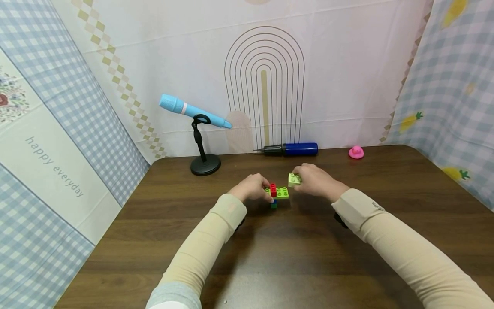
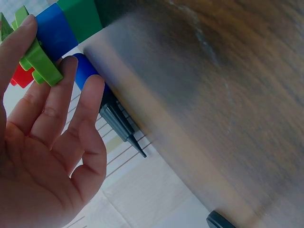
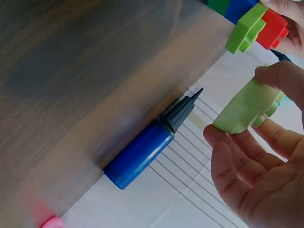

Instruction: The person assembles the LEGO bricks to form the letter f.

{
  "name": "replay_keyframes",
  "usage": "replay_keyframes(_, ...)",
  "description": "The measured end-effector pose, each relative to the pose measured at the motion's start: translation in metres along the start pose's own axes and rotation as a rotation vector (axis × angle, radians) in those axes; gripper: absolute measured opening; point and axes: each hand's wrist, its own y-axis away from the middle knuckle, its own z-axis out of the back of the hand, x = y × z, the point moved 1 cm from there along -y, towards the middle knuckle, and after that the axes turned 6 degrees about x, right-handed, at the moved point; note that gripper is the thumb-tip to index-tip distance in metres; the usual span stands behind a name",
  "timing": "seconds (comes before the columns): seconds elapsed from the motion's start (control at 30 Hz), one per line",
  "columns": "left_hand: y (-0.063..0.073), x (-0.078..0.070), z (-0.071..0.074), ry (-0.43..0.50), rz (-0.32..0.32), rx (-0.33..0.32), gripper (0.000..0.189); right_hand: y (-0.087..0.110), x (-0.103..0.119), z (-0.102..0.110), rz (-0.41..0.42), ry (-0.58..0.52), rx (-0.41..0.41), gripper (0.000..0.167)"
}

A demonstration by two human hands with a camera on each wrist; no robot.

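Note:
My left hand (image 1: 252, 188) pinches a small stack of toy building blocks between thumb and fingers. In it, a lime-green block (image 1: 283, 193) lies crosswise with a red block (image 1: 273, 189) on top. Beneath them are a blue block (image 2: 57, 28) and a dark green block (image 2: 80, 19), lowest in the stack. To the right, my right hand (image 1: 316, 181) pinches a pale green block (image 3: 247, 104), its studs partly hidden by the fingers in the head view. The pale block is held up, a short gap away from the stack.
On the brown table (image 1: 293, 253), a blue hand pump (image 1: 301, 149) lies along the back edge. A black stand (image 1: 205, 165) holding a light-blue toy microphone (image 1: 193, 110) is at the back left. A pink rubber duck (image 1: 356, 152) sits at the back right.

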Motion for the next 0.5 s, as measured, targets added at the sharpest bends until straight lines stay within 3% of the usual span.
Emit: replay_keyframes(0.5, 0.000, 0.001, 0.000, 0.015, -0.018, 0.010, 0.037, -0.008, 0.022, 0.001, 0.057, -0.034, 0.043, 0.037)
